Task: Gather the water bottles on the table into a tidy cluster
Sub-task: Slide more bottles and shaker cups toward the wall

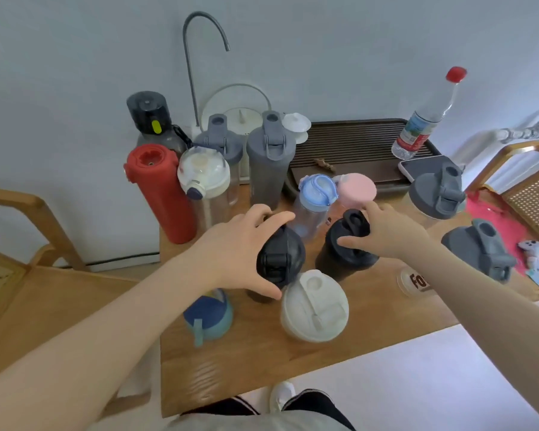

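Observation:
Many bottles stand on a wooden table. My left hand wraps the lid of a black shaker bottle in the middle. My right hand grips the lid of a second black shaker bottle just to its right. A white shaker stands in front of them, a blue-lidded bottle at front left. Behind are a clear bottle with a blue lid and a pink-lidded one. A red flask, a white-lidded clear bottle and grey shakers cluster at back left.
Two more grey shakers stand at the right edge. A dark slatted tray holds a tilted clear plastic bottle with a red cap and a phone. Wooden chairs flank the table. A clear disc with lettering lies near my right forearm.

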